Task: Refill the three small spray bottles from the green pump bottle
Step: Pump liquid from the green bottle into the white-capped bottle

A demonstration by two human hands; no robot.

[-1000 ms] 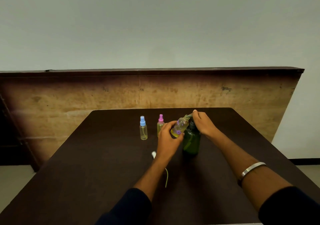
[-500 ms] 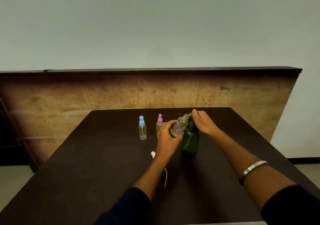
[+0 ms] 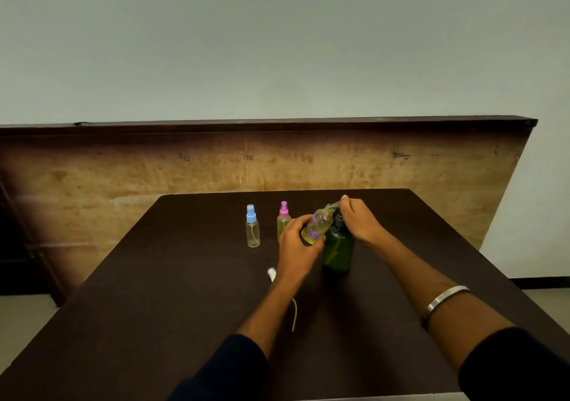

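Head view: left hand (image 3: 296, 240) is gripping the tilted bottle (image 3: 317, 226), mouth angling far-right to the spout (image 3: 333, 205). Right hand (image 3: 359, 220) is pressing the pump (image 3: 339, 218), fingers curling.

Head view, single: worn at head height, facing forward and slightly down across the dark table (image 3: 185, 308) toward the wooden panel (image 3: 123, 169) and wall (wide-angle; hands mid-frame, forearms entering from the near edge)

A bare room: plain wall (image 3: 277, 46), dark table (image 3: 154, 308), upturned board (image 3: 123, 169).
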